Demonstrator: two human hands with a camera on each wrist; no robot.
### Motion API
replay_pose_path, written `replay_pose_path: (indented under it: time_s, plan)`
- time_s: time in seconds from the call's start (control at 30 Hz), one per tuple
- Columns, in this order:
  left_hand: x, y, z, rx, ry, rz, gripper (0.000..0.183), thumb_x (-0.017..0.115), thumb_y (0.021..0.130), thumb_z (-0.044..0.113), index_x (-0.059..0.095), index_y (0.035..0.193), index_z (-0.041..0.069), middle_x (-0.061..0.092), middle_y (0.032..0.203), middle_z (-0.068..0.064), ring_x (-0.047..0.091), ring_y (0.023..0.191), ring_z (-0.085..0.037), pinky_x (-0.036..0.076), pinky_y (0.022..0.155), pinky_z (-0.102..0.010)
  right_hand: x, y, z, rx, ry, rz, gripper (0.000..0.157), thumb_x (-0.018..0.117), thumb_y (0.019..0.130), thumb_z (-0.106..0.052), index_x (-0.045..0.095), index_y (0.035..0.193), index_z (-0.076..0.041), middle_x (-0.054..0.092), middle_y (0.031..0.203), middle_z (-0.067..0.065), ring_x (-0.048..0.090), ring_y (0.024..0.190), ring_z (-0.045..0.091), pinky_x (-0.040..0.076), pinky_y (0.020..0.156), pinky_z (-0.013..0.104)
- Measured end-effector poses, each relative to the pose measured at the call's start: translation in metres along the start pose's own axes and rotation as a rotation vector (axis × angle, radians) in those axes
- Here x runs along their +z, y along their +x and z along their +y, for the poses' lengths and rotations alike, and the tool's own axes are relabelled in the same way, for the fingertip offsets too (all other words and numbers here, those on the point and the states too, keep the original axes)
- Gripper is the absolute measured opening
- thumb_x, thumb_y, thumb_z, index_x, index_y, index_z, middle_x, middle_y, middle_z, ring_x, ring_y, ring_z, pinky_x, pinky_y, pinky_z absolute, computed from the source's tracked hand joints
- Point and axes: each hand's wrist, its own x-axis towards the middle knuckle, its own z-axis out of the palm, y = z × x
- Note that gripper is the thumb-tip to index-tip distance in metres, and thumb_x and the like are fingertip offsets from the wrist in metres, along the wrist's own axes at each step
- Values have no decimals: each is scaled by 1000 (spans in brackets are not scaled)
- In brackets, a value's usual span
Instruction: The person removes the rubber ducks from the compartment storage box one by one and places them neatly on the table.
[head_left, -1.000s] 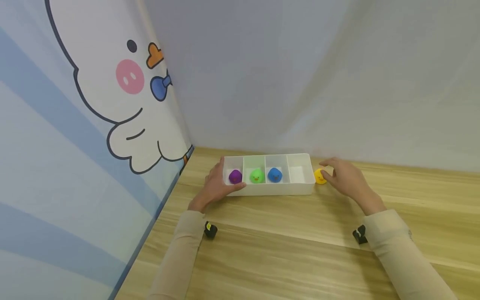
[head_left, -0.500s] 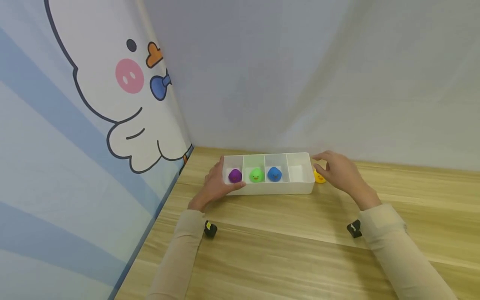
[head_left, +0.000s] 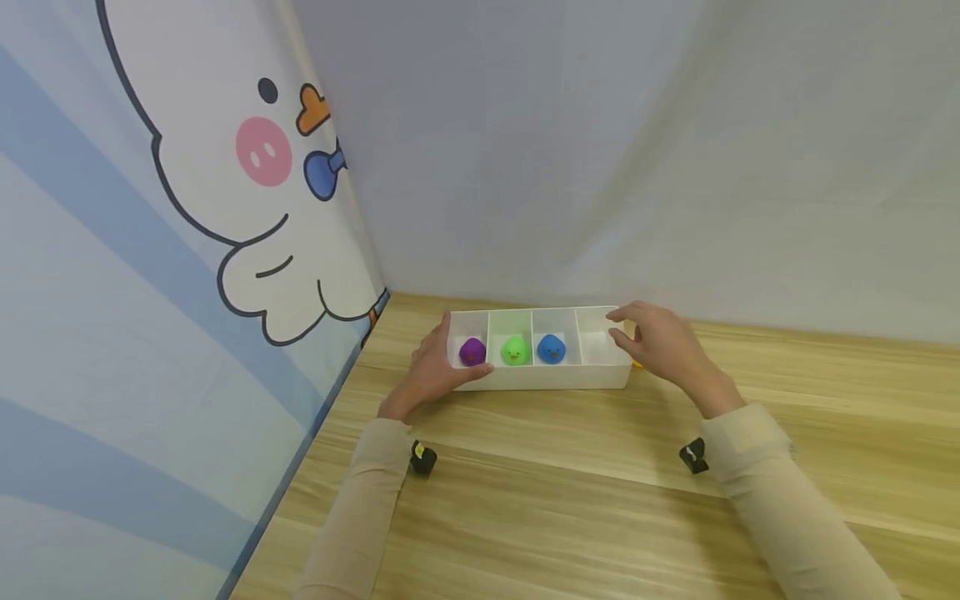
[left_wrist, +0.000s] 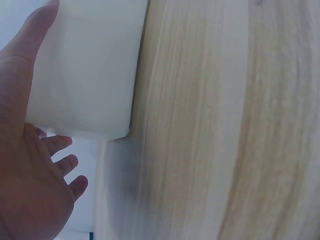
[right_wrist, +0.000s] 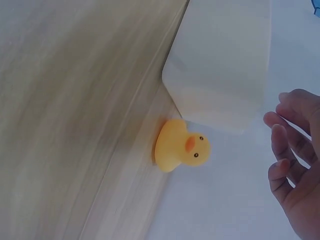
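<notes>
1. Here's the white box (head_left: 536, 379), sitting on the tabletop (head_left: 540, 500) and spanning the space between the two hands, four compartments in a row.
2. On its left end, the left hand (head_left: 435, 371) has a grip: thumb along the near wall, fingers round the end.
3. Right beside that hand, in the first compartment, it's the purple duck (head_left: 472, 352); next one over, the green duck (head_left: 515, 351); then the blue duck (head_left: 552, 349) in the third, one compartment short of the right hand.
4. And the right hand (head_left: 663, 343)! Up above the box's right end, fingers loosely bent, thumb apart from the forefinger, nothing in its grasp.
5. Below that hand, the yellow duck (right_wrist: 181, 146) stands outside on the tabletop, just beside the box's end wall; whether they touch, I can't tell. From the head view the hand hides most of it.
6. Behind each hand come beige sleeves (head_left: 787, 500), a small black gadget (head_left: 423, 458) near each cuff.
7. Beyond both hands hangs a pale cloth (head_left: 525, 167); off to the left hand's side, a big cartoon bird (head_left: 195, 150).
</notes>
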Motion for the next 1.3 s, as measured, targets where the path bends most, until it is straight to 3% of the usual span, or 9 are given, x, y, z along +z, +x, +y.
replay_pose_path:
  time_s: [0.3, 0.63, 0.9, 1.07, 1.3]
  plan:
    - [-3, -2, 3, -15, -15, -16, 133, 77, 75, 70, -10, 165, 24, 9, 174, -11, 11, 161, -37, 6, 128, -66, 11, 11, -18, -55, -15, 16, 27, 70, 96, -19, 74, 120, -7, 76, 113, 13, 58, 66, 13, 45, 57, 28]
    - [0, 0, -1, -6, -35, -2, 134, 78, 74, 71, -11, 164, 27, 9, 174, -10, 12, 160, -38, 9, 127, -67, 25, 24, -34, -99, -41, -17, 25, 70, 96, -20, 75, 117, -8, 76, 119, 12, 69, 77, 21, 57, 70, 42]
    - [-2, 0, -2, 0, -30, -8, 133, 78, 76, 68, -11, 165, 26, 9, 174, -11, 12, 160, -37, 8, 128, -65, 35, 28, -41, -58, 2, -79, 26, 71, 96, -21, 74, 119, -9, 76, 116, 10, 70, 82, 23, 55, 62, 35]
    - [-2, -1, -3, -6, -30, -14, 133, 79, 75, 68, -11, 164, 27, 9, 174, -11, 12, 160, -38, 8, 127, -66, 40, 31, -46, -57, 21, -108, 28, 71, 96, -21, 74, 120, -7, 76, 118, 12, 73, 99, 30, 60, 78, 46]
    - [-1, -1, -3, 2, -40, -11, 133, 79, 75, 69, -11, 165, 27, 9, 174, -10, 12, 160, -37, 8, 127, -66, 44, 34, -48, -41, 26, -128, 28, 71, 97, -22, 74, 122, -9, 75, 124, 11, 69, 116, 36, 58, 94, 54]
